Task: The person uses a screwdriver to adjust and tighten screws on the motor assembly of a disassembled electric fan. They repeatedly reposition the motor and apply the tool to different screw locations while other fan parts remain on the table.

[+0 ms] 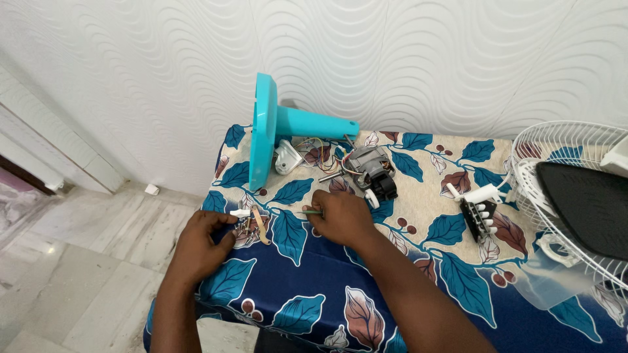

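**Small parts near the table's edge**

The left hand (201,240) pinches a small white plastic piece (240,213) at the table's nine o'clock edge; the right hand (340,217) is clenched on a thin green-handled tool (313,212). A tan strip (261,226) lies between them. The grey fan motor (367,167) sits at twelve o'clock beside the turquoise plastic fan base (275,127). One slip could send the white piece off the leaf-print tablecloth (307,287) onto the floor.

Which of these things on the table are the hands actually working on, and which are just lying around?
In hand: left hand on a small white part; right hand holding a thin green tool.
Lying about: turquoise stand, motor, switch block, fan guard.
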